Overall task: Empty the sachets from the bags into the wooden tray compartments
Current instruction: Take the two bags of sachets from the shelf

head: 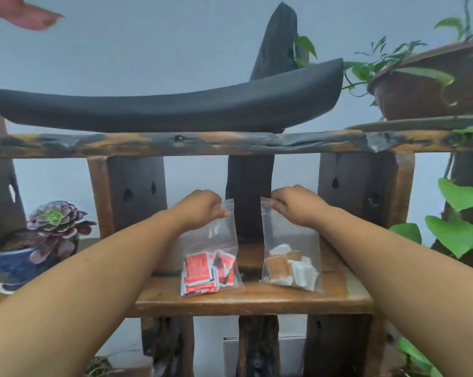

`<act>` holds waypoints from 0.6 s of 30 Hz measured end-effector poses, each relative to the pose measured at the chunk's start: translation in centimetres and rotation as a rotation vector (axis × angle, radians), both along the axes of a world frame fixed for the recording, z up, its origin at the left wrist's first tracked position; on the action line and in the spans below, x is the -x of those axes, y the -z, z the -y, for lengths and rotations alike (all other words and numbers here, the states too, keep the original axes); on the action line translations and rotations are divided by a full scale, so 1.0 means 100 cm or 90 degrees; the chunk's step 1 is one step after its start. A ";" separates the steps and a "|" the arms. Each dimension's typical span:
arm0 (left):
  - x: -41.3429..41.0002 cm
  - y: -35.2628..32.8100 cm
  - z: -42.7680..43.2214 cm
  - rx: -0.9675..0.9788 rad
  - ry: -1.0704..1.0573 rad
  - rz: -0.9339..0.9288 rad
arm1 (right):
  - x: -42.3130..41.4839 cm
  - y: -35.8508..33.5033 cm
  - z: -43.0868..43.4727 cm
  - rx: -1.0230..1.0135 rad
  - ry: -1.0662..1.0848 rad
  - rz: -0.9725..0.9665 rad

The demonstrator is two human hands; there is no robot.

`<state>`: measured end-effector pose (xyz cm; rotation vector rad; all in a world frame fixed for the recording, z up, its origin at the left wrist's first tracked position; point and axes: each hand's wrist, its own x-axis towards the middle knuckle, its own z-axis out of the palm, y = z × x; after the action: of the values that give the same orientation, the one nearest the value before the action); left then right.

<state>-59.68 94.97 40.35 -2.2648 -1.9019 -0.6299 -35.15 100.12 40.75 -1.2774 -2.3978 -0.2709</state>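
Two clear zip bags stand on a wooden shelf [257, 299]. The left bag [212, 240] holds several red sachets [202, 273] at its bottom. The right bag [287, 235] holds several white and brown sachets [287, 266]. My left hand [200, 208] pinches the top edge of the left bag. My right hand [297, 205] pinches the top edge of the right bag. Both bags hang upright with their bottoms touching the shelf. No wooden tray is in view.
A purple-green succulent [54, 221] in a blue pot [15, 263] sits at the left. Dark wooden posts [249, 197] stand behind the bags under a cross beam [175, 144] bearing a black curved piece [175, 107]. Leafy plants [461, 213] crowd the right side.
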 end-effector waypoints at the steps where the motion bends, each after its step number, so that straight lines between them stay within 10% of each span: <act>1: -0.002 -0.005 0.007 -0.018 0.006 -0.004 | -0.001 -0.003 0.007 -0.008 0.002 -0.003; 18: -0.027 -0.073 0.119 -0.197 0.118 -0.094 | -0.018 -0.067 0.144 -0.107 -0.030 -0.063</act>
<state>-56.99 83.04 47.66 -2.2307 -1.4284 -0.7018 -33.33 85.74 47.47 -1.1315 -2.2653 -0.3785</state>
